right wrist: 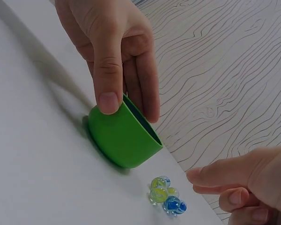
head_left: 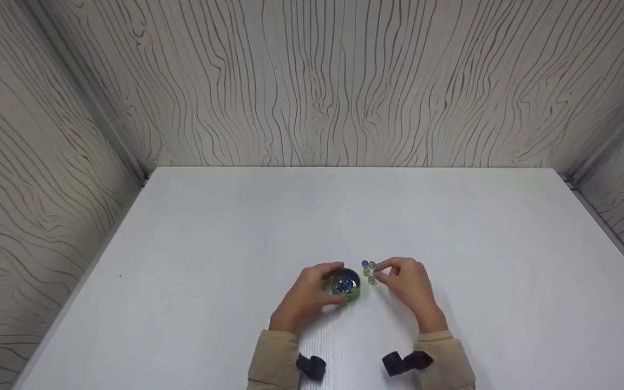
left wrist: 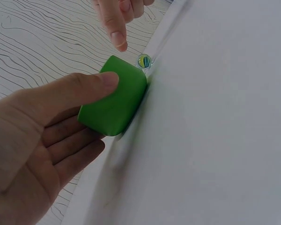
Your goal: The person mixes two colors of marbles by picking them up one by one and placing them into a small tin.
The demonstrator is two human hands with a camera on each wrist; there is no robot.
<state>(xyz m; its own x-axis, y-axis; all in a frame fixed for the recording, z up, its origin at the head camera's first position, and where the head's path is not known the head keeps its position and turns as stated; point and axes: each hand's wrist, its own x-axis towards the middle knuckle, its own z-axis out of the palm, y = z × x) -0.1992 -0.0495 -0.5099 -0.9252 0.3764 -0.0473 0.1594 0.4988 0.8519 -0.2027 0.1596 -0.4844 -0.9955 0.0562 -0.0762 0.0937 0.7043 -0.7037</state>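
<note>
My left hand (head_left: 306, 292) grips a small green cup (right wrist: 122, 136) on the table, thumb on its near wall and fingers around the far side. Inside the cup's dark interior (head_left: 346, 281), shiny blue and green marbles show in the head view. Just right of the cup, my right hand (head_left: 408, 281) pinches a blue marble between thumb and index fingertip, its other fingers curled in. Several loose marbles lie close to those fingertips: a blue marble (head_left: 365, 264), yellow-green ones (right wrist: 158, 194) and a clear greenish marble (head_left: 371, 280).
The white table (head_left: 209, 233) stretches out around both hands. Wood-grain panels (head_left: 312, 81) stand along its back and sides. A black wrist camera (head_left: 312, 367) sits at the left sleeve and another black camera (head_left: 398, 363) at the right sleeve.
</note>
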